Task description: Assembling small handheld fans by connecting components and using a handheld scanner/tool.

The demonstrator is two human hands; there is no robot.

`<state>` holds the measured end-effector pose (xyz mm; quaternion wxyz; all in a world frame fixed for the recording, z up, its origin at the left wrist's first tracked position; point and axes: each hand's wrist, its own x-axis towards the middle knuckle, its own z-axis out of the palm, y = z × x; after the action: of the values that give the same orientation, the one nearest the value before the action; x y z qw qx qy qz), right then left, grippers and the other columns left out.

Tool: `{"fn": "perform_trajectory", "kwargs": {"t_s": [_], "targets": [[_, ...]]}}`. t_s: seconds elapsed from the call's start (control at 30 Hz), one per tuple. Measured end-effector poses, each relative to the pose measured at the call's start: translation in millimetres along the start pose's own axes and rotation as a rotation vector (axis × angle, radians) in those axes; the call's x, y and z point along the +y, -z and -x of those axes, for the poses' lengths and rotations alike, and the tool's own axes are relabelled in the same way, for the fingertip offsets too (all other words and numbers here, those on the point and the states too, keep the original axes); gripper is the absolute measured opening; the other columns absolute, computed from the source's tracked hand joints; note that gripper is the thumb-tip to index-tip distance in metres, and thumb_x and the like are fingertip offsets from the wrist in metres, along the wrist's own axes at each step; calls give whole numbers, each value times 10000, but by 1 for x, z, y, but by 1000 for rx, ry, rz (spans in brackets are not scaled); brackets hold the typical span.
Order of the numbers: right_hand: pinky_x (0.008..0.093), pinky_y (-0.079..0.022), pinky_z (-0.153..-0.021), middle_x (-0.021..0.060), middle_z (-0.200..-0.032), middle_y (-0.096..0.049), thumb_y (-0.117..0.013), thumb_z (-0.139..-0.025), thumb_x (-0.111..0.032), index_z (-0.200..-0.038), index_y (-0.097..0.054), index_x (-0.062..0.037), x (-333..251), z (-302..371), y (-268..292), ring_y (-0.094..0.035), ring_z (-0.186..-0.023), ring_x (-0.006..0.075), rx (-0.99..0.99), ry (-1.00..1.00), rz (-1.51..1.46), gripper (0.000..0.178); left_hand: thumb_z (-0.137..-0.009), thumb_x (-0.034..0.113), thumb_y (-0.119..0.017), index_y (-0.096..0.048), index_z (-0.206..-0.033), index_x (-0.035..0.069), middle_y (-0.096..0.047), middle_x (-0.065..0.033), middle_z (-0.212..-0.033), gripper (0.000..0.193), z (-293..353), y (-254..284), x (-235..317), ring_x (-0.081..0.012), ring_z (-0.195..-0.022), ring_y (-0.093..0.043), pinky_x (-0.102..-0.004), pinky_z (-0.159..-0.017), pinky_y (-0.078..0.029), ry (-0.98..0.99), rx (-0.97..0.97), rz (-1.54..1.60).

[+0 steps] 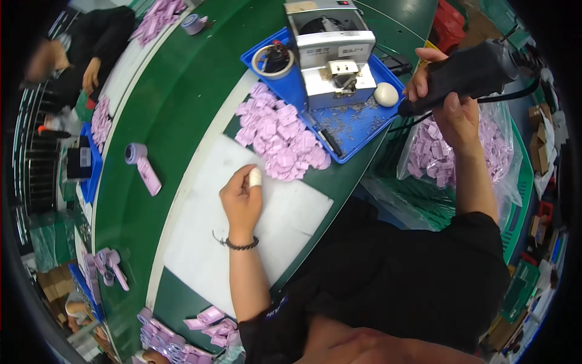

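My right hand (458, 118) is wrapped round a black electric screwdriver (470, 73), raised at the right. Its narrow end points left, close to a round cream-coloured ball (385, 94). Over a white sheet (203, 242) on the table, my left hand (241, 197) has its fingers curled in toward the thumb, which wears a white finger cover. Whatever may be between those fingertips is hidden. Just beyond them lies a heap of small pink plastic parts (279, 133). A silver screw-feeder machine (333, 60) stands in a blue tray (357, 136) strewn with small screws.
A green conveyor belt (167, 130) curves along the left, carrying a pink handled part (144, 168). More pink assemblies (163, 340) lie at the lower left. On my right, a green crate (518, 212) holds a bag of pink parts (433, 155). Another person (91, 73) sits across the belt.
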<state>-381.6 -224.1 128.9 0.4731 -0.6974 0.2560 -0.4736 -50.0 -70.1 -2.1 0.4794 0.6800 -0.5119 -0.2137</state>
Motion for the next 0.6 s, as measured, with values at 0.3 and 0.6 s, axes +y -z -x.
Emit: {"fn": "perform_trajectory", "kwargs": {"t_s": [0.3, 0.6], "targets": [[305, -436, -970, 154, -1235, -618, -558, -998, -158, -1291, -518, 11, 8, 18, -64, -602, -1076, 199, 260, 10, 176, 340, -769, -24, -583, -693, -1050, -10, -668, -70, -764, 302, 8, 20, -11, -153, -587, -514, -245, -570, -435, -83, -72, 106], [243, -478, -759, 95, -1083, -599, -540, -961, -27, -1124, -558, -24, 59, 50, -128, -582, -859, 153, 613, 420, 263, 164, -843, 15, -594, -694, -1037, -2, -655, -43, -764, 218, 9, 34, -11, -127, -610, -496, -235, -598, -419, -54, -149, 161]]}}
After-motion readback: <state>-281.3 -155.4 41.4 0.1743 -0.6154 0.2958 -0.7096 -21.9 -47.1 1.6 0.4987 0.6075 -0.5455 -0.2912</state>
